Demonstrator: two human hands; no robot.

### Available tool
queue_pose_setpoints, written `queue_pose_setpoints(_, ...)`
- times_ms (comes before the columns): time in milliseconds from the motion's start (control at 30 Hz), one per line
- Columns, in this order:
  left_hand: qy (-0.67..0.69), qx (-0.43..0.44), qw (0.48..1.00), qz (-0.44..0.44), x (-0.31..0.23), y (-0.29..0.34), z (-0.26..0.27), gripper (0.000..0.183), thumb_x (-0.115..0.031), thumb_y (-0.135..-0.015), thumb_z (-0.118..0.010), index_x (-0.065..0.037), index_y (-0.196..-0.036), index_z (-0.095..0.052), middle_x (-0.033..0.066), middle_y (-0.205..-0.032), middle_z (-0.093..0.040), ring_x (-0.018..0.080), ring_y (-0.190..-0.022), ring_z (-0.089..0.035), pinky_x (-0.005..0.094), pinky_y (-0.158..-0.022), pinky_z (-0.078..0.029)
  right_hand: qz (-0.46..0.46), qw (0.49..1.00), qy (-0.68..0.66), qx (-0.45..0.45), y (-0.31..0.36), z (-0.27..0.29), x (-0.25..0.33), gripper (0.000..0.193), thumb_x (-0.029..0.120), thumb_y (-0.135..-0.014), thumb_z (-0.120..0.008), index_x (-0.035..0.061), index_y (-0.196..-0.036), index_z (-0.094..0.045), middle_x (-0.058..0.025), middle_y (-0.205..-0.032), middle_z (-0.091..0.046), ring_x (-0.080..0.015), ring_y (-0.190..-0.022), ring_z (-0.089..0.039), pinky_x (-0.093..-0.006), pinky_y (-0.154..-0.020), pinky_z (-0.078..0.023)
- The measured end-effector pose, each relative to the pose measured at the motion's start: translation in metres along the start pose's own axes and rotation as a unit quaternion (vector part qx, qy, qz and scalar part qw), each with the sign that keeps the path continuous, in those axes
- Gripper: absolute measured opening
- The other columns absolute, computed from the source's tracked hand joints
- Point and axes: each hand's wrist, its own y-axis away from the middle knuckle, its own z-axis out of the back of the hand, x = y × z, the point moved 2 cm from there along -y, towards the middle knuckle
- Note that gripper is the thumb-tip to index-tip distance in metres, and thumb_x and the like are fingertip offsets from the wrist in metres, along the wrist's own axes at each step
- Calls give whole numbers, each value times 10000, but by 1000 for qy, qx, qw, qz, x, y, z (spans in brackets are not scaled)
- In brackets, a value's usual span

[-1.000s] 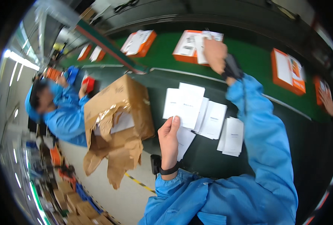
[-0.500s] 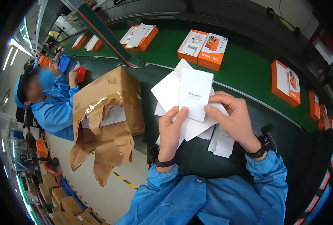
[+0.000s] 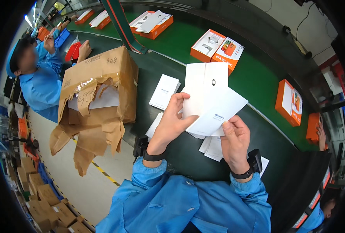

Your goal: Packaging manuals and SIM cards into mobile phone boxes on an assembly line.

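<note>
Over the dark bench, my left hand (image 3: 170, 122) is closed on a white card sleeve (image 3: 205, 77), its fingers round the left edge and the thumb in front. A small dark oval mark shows on the sleeve. In front of it, a white booklet (image 3: 221, 112) with small blue print is tilted to the right. My right hand (image 3: 236, 143) pinches the booklet's lower right edge between thumb and fingers. Beneath my hands lies a loose pile of white booklets (image 3: 211, 147), partly hidden. Another white booklet (image 3: 164, 92) lies beyond my left hand.
A torn cardboard box (image 3: 98, 70) stands left of my hands. Beyond the bench, a green conveyor (image 3: 176, 44) carries open orange boxes (image 3: 207, 44). A dark green post (image 3: 122, 25) rises at its edge. Another person (image 3: 40, 81) works at the left; someone's hand (image 3: 320, 134) reaches in at right.
The fanned white papers between my hands have come apart. The sleeve now stands up behind the tilted booklet, and a booklet lies on the bench beside the box. The view has shifted.
</note>
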Motion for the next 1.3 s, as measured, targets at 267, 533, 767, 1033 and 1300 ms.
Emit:
queue_pose_setpoints(267, -247, -116, 959, -77, 11, -9, -4, 699, -94, -687, -824, -64, -1259, -424, 112, -1206, -562, 233, -1209, -558, 401, -1007, -472, 102, 988, -60, -104, 0, -22, 29, 215, 127, -1066, -528, 1, -1238, -510, -145, -1219, -655, -228, -1156, -641, -427, -1025, -516)
queue_pose_setpoints(533, 212, 83, 973, 42, 0, 3, 25, 852, -188, -691, -848, 41, -1367, -383, 184, -1279, -552, 265, -1225, -565, 380, -1040, -488, 101, 978, 126, -128, -38, 3, 17, 161, 45, -1027, -581, -69, -1136, -612, -120, -1063, -706, -152, -958, -675, -291, -873, -559)
queue_pose_setpoints(767, 197, 99, 974, 56, 5, 5, 15, 940, -259, -649, -896, 34, -1377, -380, 189, -1274, -550, 283, -1224, -564, 399, -1068, -472, -17, 945, 320, -59, -25, 15, 9, 139, 31, -939, -694, -72, -1033, -698, -81, -927, -734, -88, -819, -670, -231, -773, -529)
queue_pose_setpoints(1033, 196, 59, 979, 10, 17, 1, 3, 721, -138, -708, -860, -24, -1270, -423, 168, -1267, -531, 256, -1236, -542, 376, -1054, -470, 323, 703, 616, -149, -12, -6, 37, 516, 155, -912, -724, -20, -1372, -571, -232, -1326, -559, -328, -1142, -568, -393, -983, -451)
queue_pose_setpoints(1300, -153, -46, 982, -102, 31, 2, -33, 443, 1, -837, -757, -31, -1159, -454, 124, -1055, -664, 183, -982, -673, 283, -865, -538, -26, 994, 94, -47, -4, 2, -7, 700, 278, -1002, -624, -57, -1532, -314, -203, -1466, -482, -260, -1355, -478, -368, -1128, -362)
